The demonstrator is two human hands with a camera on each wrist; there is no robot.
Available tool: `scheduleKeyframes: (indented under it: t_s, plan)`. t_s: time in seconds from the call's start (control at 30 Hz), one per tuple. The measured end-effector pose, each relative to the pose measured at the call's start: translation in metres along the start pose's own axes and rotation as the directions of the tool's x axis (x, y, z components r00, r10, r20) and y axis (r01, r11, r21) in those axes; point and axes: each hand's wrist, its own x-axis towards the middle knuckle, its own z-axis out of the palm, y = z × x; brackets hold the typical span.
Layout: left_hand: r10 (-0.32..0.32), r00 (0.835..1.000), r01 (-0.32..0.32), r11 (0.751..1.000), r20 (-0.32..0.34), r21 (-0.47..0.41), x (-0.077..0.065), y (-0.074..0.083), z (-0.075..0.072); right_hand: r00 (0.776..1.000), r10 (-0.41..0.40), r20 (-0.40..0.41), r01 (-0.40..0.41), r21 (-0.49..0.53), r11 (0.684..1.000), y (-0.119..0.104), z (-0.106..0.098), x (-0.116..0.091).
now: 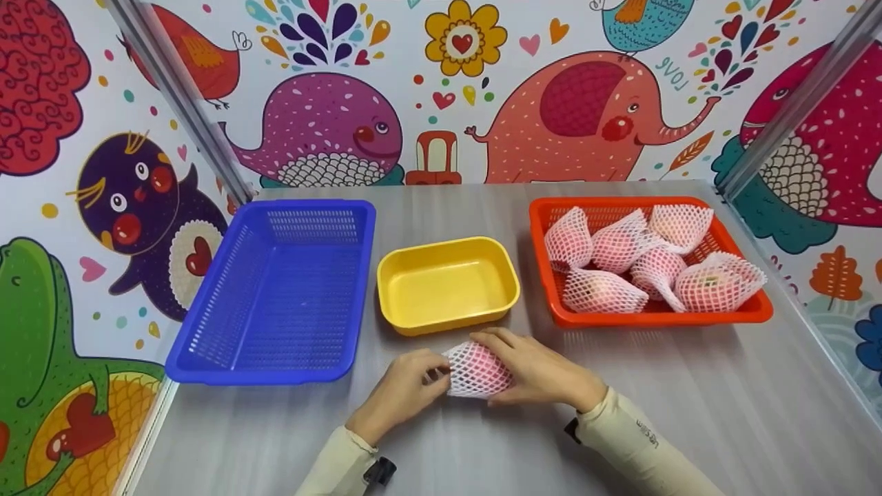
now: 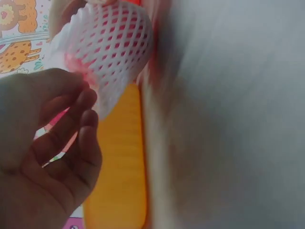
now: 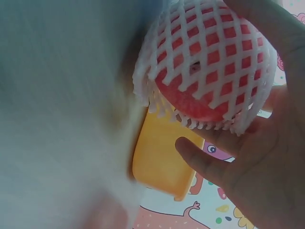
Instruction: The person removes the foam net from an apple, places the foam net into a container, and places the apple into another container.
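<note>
A red apple (image 3: 190, 102) in a white foam net (image 1: 475, 372) is between both hands, just in front of the yellow tub (image 1: 413, 324). My right hand (image 1: 541, 372) grips it from the right, thumb on the near side and fingers over the far side. At the left end, my left hand (image 1: 403, 386) pinches the gathered edge of the net with thumb and forefinger; its other fingers are loosely curled. The right wrist view shows the apple's red skin and a dark spot through the mesh, where the net's edge hangs open.
On the left stands a blue basket (image 1: 269, 375) with nothing in it. A red basket (image 1: 661, 318) at the right holds several net-wrapped fruits (image 1: 716, 282). Printed panels (image 1: 441, 89) wall the grey table (image 1: 689, 386) at the back and sides.
</note>
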Motion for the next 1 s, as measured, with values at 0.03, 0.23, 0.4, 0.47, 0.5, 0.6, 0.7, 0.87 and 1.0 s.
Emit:
scheduleKeyframes:
  t_s: [0.03,0.23,0.4,0.47,0.5,0.6,0.7,0.87,1.0]
  plan:
    - [-0.005,1.0,0.005,1.0,0.008,-0.004,0.0,0.0,0.002,1.0,0.001,-0.001,-0.001,0.002,1.0,0.0,0.001,0.0]
    - [-0.04,0.997,0.038,0.999,0.063,0.03,0.0,0.001,0.011,1.0,-0.002,-0.02,0.002,0.026,1.0,-0.002,0.005,0.001]
    - [-0.058,0.995,0.053,0.996,0.08,0.071,0.001,0.003,0.015,0.999,0.002,-0.045,0.001,0.066,0.998,-0.003,0.008,0.002]
    - [-0.068,0.993,0.06,0.995,0.094,0.085,0.002,0.003,0.016,0.999,0.006,-0.049,-0.002,0.083,0.997,-0.002,0.009,0.002]
    - [-0.07,0.992,0.061,0.994,0.102,0.092,0.003,0.003,0.017,0.999,0.007,-0.051,-0.003,0.093,0.996,-0.002,0.01,0.002]
    - [-0.063,0.99,0.05,0.993,0.124,0.103,0.006,0.002,0.02,0.998,0.006,-0.055,0.0,0.1,0.995,-0.002,0.011,0.002]
    - [-0.051,0.989,0.037,0.994,0.14,0.105,0.011,0.001,0.022,0.999,-0.003,-0.054,0.007,0.086,0.996,-0.001,0.012,0.001]
    - [-0.016,0.987,-0.002,0.994,0.16,0.111,0.017,0.001,0.027,0.999,-0.016,-0.042,0.019,0.068,0.997,0.0,0.013,-0.002]
    - [0.021,0.985,-0.044,0.991,0.172,0.13,0.022,0.002,0.03,1.0,-0.007,-0.024,0.008,0.039,0.999,0.001,0.012,-0.005]
